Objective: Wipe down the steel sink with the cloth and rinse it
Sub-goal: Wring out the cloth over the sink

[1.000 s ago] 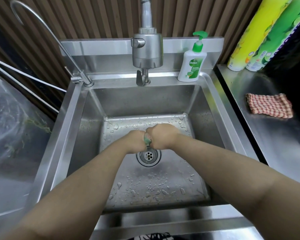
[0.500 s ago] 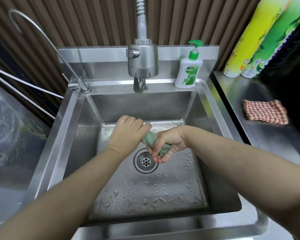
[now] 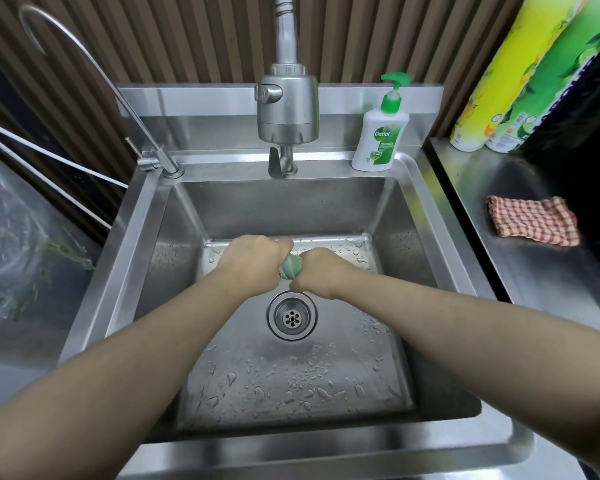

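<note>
A steel sink (image 3: 174, 258) fills the middle of the view, its floor dotted with water drops around the round drain (image 3: 292, 316). Over the basin, just beyond the drain, both fists hold a twisted green cloth (image 3: 290, 267). My left hand (image 3: 253, 258) grips its left end and my right hand (image 3: 317, 271) grips its right end, knuckles up and nearly touching. Only a short bit of cloth shows between the fists. The big faucet head (image 3: 287, 110) hangs above the back rim; no water runs from it.
A green-pump soap bottle (image 3: 380, 133) stands on the back right rim. A thin curved tap (image 3: 84, 64) rises at the back left. A red checked cloth (image 3: 534, 220) lies on the right counter, with yellow and green rolls (image 3: 520, 71) behind it. Clear plastic (image 3: 18, 237) covers the left side.
Both fists have turned against each other on the cloth and closed together again. My right hand, palm-up half a second ago, is now knuckles-up. The view has tilted slightly downward.
</note>
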